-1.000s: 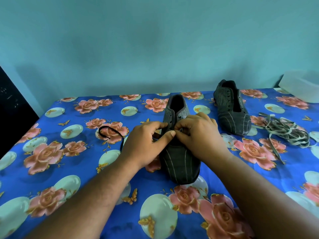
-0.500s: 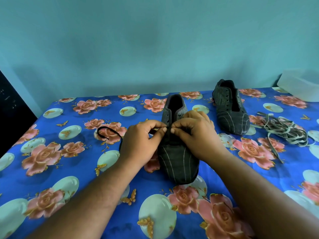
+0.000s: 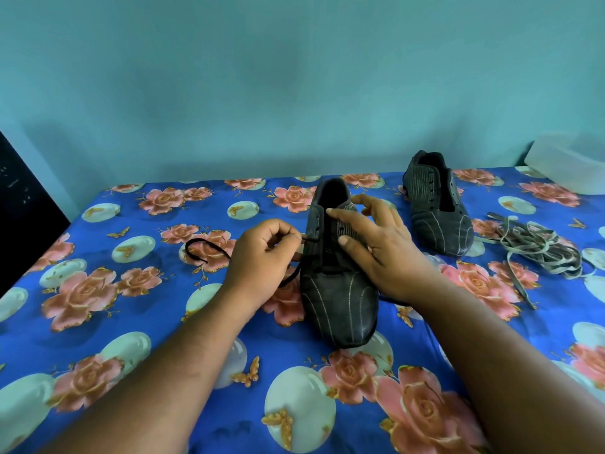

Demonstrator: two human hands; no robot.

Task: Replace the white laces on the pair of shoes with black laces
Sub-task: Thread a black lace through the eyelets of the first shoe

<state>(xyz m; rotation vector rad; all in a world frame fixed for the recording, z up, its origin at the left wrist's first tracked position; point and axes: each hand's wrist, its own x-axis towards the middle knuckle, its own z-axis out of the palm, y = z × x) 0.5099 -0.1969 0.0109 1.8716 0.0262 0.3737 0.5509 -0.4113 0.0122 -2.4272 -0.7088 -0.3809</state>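
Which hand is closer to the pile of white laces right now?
Right. The right hand rests on the near shoe, on the side toward the white laces but apart from them. The left hand, pinching the black lace, is beyond that shoe.

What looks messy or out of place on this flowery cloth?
Only the heap of pale laces at the right, lying tangled with one end trailing toward the person. The far shoe has bare eyelets. The left hand pinches a black lace at the near shoe.
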